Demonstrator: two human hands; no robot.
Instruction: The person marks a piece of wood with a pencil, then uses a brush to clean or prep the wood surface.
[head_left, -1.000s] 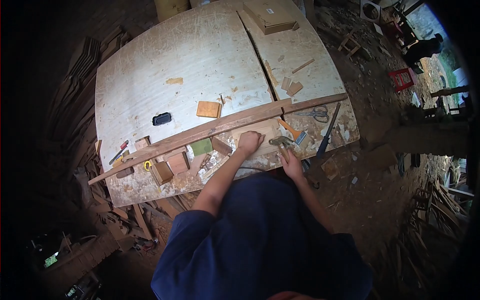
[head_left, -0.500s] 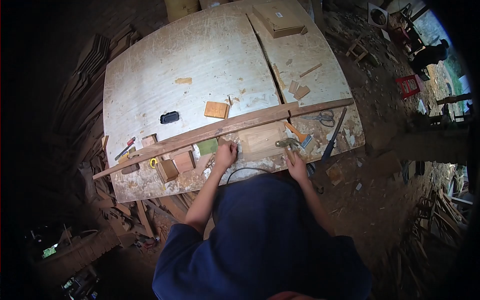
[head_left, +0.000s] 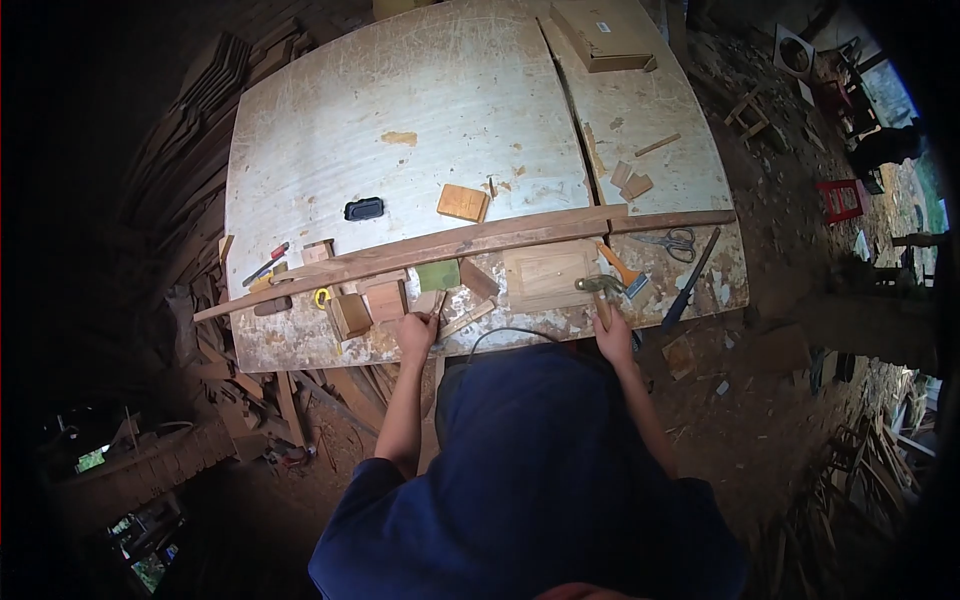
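My right hand (head_left: pixel 614 340) is closed round the wooden handle of a hammer (head_left: pixel 598 286). The hammer's metal head is over the right side of a pale wooden panel (head_left: pixel 545 278), which has a rectangular frame outline. At the left, my left hand (head_left: pixel 416 335) has its fingers drawn together beside small wood offcuts (head_left: pixel 428 303); what they pinch, if anything, is too small to make out. A green block (head_left: pixel 438 275) and a brown wood block (head_left: pixel 479 279) lie just beyond it. A pale wooden strip (head_left: pixel 467 318) lies to its right.
A long wooden beam (head_left: pixel 430 250) crosses the worktable (head_left: pixel 330 150). Near the right hand lie an orange-handled brush (head_left: pixel 622 266), scissors (head_left: pixel 675 242) and a dark-handled tool (head_left: pixel 690 282). Reddish wood blocks (head_left: pixel 385 300) and a yellow tape measure (head_left: pixel 321 297) are at the left.
My left hand has moved left, from beside the panel to the small offcuts, uncovering the brown block and pale strip. My right hand still holds the hammer over the panel. The view has shifted slightly.
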